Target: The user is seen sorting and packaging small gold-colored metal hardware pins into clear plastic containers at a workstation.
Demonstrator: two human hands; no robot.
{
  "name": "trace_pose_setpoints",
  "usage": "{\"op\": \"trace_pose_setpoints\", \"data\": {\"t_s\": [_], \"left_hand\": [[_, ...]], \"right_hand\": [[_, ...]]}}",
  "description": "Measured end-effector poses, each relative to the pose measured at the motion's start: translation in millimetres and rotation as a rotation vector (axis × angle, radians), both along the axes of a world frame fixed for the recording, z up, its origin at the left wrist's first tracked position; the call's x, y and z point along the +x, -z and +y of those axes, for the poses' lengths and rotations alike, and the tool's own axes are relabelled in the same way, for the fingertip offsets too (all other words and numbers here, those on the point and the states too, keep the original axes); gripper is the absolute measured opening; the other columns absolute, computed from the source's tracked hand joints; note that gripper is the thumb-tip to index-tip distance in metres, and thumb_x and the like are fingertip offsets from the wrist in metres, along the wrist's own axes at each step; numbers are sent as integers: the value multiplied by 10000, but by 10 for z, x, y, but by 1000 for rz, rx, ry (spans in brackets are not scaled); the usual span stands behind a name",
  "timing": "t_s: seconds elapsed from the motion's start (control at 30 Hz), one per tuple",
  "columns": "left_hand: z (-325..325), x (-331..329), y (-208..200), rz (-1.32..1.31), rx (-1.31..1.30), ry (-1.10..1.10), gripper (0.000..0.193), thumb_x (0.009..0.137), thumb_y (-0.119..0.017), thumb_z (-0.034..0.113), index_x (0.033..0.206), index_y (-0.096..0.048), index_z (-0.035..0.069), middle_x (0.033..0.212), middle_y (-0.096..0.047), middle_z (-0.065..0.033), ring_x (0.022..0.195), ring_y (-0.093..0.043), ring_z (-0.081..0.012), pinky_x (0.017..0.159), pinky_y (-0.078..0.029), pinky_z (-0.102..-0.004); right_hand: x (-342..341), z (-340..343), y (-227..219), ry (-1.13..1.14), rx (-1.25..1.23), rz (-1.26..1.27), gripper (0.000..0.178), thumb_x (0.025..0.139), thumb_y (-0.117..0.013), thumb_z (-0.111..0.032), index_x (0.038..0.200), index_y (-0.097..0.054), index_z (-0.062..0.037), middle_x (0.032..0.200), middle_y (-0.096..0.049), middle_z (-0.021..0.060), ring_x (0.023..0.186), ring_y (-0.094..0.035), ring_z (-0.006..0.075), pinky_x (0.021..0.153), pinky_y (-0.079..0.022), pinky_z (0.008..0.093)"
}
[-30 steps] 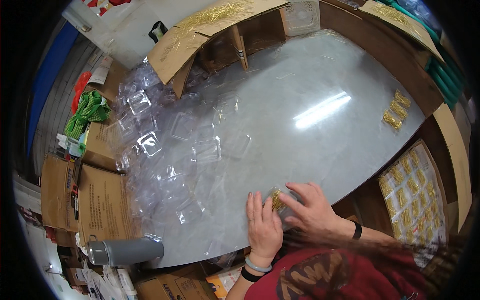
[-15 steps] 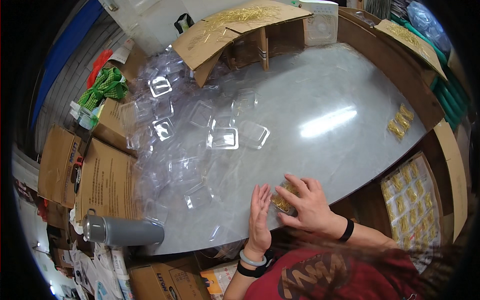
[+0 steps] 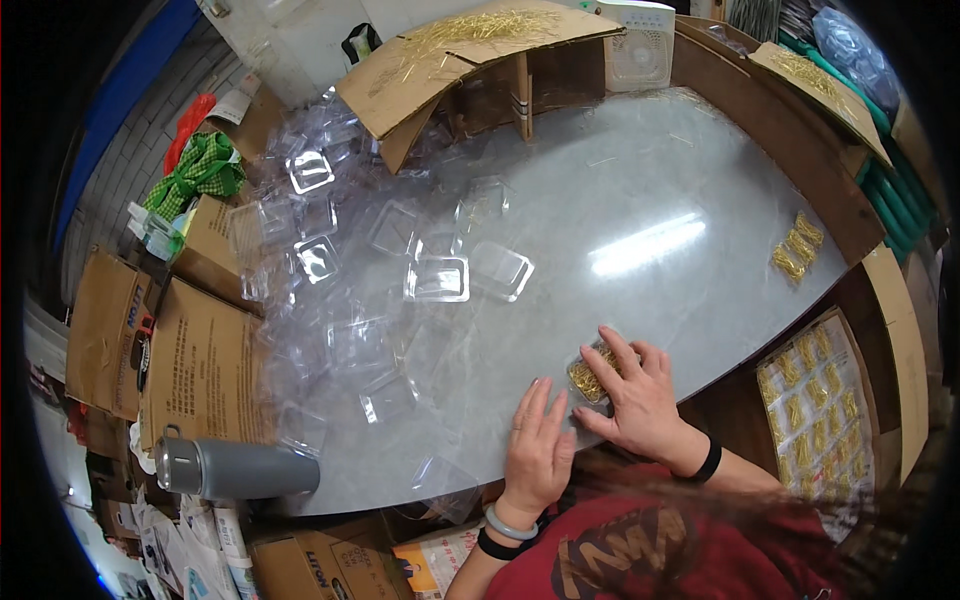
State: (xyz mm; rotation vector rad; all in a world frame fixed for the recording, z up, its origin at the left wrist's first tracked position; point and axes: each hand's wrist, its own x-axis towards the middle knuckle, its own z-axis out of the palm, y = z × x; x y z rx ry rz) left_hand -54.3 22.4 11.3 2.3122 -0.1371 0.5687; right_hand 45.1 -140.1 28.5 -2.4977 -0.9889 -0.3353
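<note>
Presently, we list the following on and about a smooth grey counter (image 3: 560, 240).

Item: one small, clear, rectangular plastic case filled with thin gold-coloured pieces (image 3: 587, 382), lying at the near side of the counter, right of its middle.

Item: right hand (image 3: 642, 402), black band (image 3: 711, 460) at the wrist; grip spread, index finger laid over the case, thumb pointing towards its near edge. Whether the thumb touches it we cannot tell.

Item: left hand (image 3: 538, 455), pale ring bangle (image 3: 510, 524) at the wrist; grip loosely spread, fingers extended, just left of the case and holding nothing that we can see.

Item: clear, shallow, square-cornered plastic shells (image 3: 437, 297), many, heaped and overlapping across the left.

Item: bundles of gold-coloured pieces (image 3: 798, 248), grouped at the right edge.

Item: brown cardboard structure with open compartments (image 3: 400, 98), far side, loose gold-coloured slivers (image 3: 485, 35) strewn on top.

Item: grey cylindrical flask (image 3: 255, 470), lying on its side, near left.

Item: pale sheet with rows of gold-coloured bundles (image 3: 817, 403), right, beyond the counter's edge.
</note>
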Motion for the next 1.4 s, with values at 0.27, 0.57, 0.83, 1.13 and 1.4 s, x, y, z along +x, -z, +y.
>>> {"op": "trace_pose_setpoints", "data": {"t_s": [0.27, 0.57, 0.83, 1.13, 1.4], "left_hand": [[-103, 92, -37, 71, 132, -11, 513, 1010, -537, 331, 1348, -540, -54, 1438, -481, -257, 1330, -440, -453, 1100, -372, -486], [-160, 258, -78, 107, 150, -20, 539, 1013, -541, 343, 1376, -457, -46, 1492, -400, -249, 1359, -383, -464, 1116, -334, -514], [-202, 361, -59, 141, 199, 73, 621, 1024, -513, 361, 1467, -359, -46, 1533, -348, -230, 1449, -289, -409, 1184, -248, -532], [-204, 323, -62, 176, 302, 39, 700, 1016, -489, 447, 1508, -304, -16, 1564, -313, -213, 1455, -283, -406, 1194, -213, -535], [-243, 336, -39, 194, 362, 0, 644, 1032, -472, 413, 1496, -318, -8, 1561, -321, -200, 1452, -293, -397, 1195, -209, -538]], "right_hand": [[116, -108, 44, -53, 247, 121, 637, 777, -746, -376, 1314, -589, -72, 1429, -476, 174, 1244, -454, 373, 1025, -343, 492], [104, -97, 51, -23, 291, 144, 522, 814, -751, -290, 1252, -598, -51, 1352, -529, 148, 1235, -475, 359, 1024, -359, 471], [168, -171, 145, -68, 418, 228, 608, 742, -834, -280, 1220, -544, -42, 1242, -501, 182, 1187, -465, 402, 1035, -359, 478], [216, -310, 23, -182, 494, 454, 767, 867, -738, -285, 1475, -368, 2, 1431, -448, 236, 1368, -377, 439, 1145, -281, 528], [242, -357, 51, -311, 382, 421, 647, 973, -588, -328, 1478, -372, 15, 1529, -377, 226, 1433, -319, 441, 1190, -207, 549]]}}
